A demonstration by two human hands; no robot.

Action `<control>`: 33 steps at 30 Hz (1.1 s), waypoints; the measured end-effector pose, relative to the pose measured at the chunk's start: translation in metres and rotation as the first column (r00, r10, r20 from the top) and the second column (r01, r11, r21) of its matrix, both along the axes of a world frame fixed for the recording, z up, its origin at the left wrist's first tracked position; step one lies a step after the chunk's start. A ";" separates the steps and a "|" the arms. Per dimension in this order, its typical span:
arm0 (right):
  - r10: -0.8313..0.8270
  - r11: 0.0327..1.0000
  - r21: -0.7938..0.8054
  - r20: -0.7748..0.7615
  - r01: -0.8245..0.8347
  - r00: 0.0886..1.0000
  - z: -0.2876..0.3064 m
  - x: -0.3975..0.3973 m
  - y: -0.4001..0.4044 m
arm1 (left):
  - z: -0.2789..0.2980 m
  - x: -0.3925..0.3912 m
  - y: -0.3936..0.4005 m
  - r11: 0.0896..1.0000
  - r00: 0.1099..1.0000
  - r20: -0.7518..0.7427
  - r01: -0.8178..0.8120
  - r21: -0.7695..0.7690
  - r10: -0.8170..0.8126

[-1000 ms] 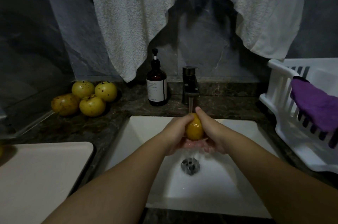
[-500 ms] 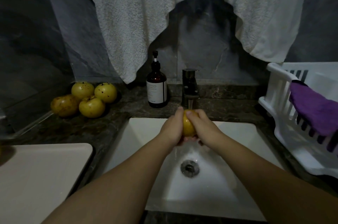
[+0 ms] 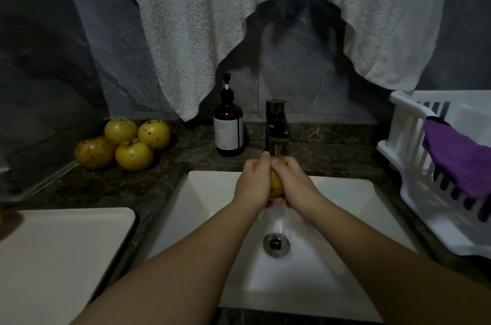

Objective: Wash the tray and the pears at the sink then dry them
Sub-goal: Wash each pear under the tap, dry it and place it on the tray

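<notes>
Here, in the head view, a yellow pear (image 3: 276, 184) sits clasped between both hands under the running tap (image 3: 277, 128), over the white sink (image 3: 210, 191). The left hand (image 3: 253, 184) curls round its left side and the right hand (image 3: 295, 184) wraps the right, fingertips nearly meeting at the top, so only a narrow strip of fruit shows between them. Water streams off below toward the drain (image 3: 276, 243).

Four more pears (image 3: 125, 144) wait in a cluster on the dark worktop (image 3: 164, 176) at the back left, spotted and apparently unwashed. A pale tray (image 3: 63, 250) lies on the worktop left of the sink. A soap bottle (image 3: 228, 122) stands beside the tap, and a white dish rack (image 3: 414, 165) with a purple cloth (image 3: 459, 162) draped over its rim sits to the right. A white towel (image 3: 212, 19) hangs above.

To wash well, I'd judge the pear should be rolled between the palms so every side meets the stream, with thumbs rubbing the stem and base dimples. A wet pear is slippery, so the grip should stay firm but gentle, kept low over the basin.
</notes>
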State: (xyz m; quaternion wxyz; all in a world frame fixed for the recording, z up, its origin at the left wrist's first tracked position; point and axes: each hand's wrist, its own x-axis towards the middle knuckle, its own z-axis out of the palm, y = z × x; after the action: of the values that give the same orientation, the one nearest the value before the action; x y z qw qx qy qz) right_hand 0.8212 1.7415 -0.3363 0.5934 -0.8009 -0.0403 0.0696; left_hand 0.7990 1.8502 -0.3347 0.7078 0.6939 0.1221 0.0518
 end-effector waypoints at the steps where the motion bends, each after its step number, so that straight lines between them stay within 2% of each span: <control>1: -0.009 1.000 -0.007 -0.038 0.009 0.999 0.000 0.000 0.001 | -0.002 0.001 0.001 1.000 1.000 0.004 -0.005 0.021 0.005; 3: -0.042 0.998 0.044 -0.178 0.050 0.983 0.004 -0.001 0.005 | -0.005 0.003 0.000 0.976 0.997 0.075 -0.029 0.218 0.013; 4: -0.054 0.997 0.047 -0.182 0.063 0.982 0.004 -0.002 0.006 | -0.004 0.002 -0.001 0.965 0.995 0.098 -0.051 0.257 0.026; 5: -0.058 0.998 0.013 -0.114 0.060 0.992 0.003 -0.002 0.007 | -0.003 0.002 -0.001 0.972 0.997 0.081 -0.038 0.232 0.019; 8: -0.015 0.987 -0.155 0.177 0.043 0.984 -0.003 -0.003 0.003 | 0.005 -0.003 0.003 0.998 0.987 -0.150 0.062 -0.007 -0.062; 9: 0.001 0.987 -0.161 0.171 0.027 0.985 -0.003 -0.003 0.002 | 0.004 -0.004 0.004 0.997 0.982 -0.173 0.077 -0.026 -0.081; 10: -0.001 0.993 -0.114 0.088 0.011 0.996 -0.002 -0.003 0.002 | 0.001 -0.003 0.004 0.997 0.986 -0.146 0.077 0.015 -0.074; 12: -0.022 0.999 0.038 -0.136 0.027 0.990 0.004 -0.006 0.006 | -0.004 -0.001 0.002 0.973 0.999 -0.029 0.020 0.229 -0.013; 13: -0.027 0.998 0.053 -0.152 0.036 0.988 0.005 -0.007 0.008 | -0.003 -0.002 0.002 0.959 1.000 0.013 -0.015 0.284 0.011; 14: -0.033 0.999 0.011 -0.092 0.034 0.995 0.005 -0.006 0.009 | -0.003 -0.002 0.002 0.964 1.000 0.013 -0.016 0.265 0.014; 17: -0.018 0.974 -0.216 0.219 0.067 0.976 -0.004 -0.002 0.003 | 0.004 -0.003 0.004 0.995 0.973 -0.206 0.094 -0.036 -0.099; 19: -0.025 0.982 -0.181 0.193 0.060 0.981 -0.003 -0.001 -0.001 | 0.005 -0.007 0.004 0.982 0.956 -0.246 0.128 -0.142 -0.160; 21: -0.054 0.998 -0.029 0.053 0.056 0.997 0.001 -0.001 0.000 | 0.003 -0.005 0.002 0.980 0.968 -0.189 0.137 -0.145 -0.164; 22: -0.057 0.998 -0.016 0.039 0.058 0.998 0.003 -0.001 -0.001 | 0.003 -0.005 0.001 0.976 0.972 -0.164 0.141 -0.169 -0.168; 25: -0.004 0.978 -0.204 0.178 0.041 0.984 0.003 0.001 -0.008 | 0.007 -0.007 0.004 0.926 0.947 -0.197 0.179 -0.332 -0.254; 28: 0.105 0.909 -0.415 0.298 0.030 0.949 0.004 -0.002 -0.017 | 0.005 -0.007 0.010 0.911 0.910 -0.246 0.245 -0.333 -0.334; 30: 0.134 0.893 -0.449 0.338 0.034 0.932 0.005 -0.002 -0.021 | 0.005 -0.007 0.012 0.919 0.906 -0.261 0.252 -0.303 -0.335; 33: 0.096 0.916 -0.399 0.341 0.051 0.935 0.004 0.001 -0.025 | 0.006 -0.006 0.014 0.911 0.911 -0.255 0.227 -0.344 -0.324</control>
State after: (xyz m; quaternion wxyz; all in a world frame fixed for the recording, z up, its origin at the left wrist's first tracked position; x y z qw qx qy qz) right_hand 0.8224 1.7161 -0.3321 0.3986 -0.9042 -0.1405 -0.0617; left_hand 0.7931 1.8639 -0.3286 0.7794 0.5850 0.1368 -0.1776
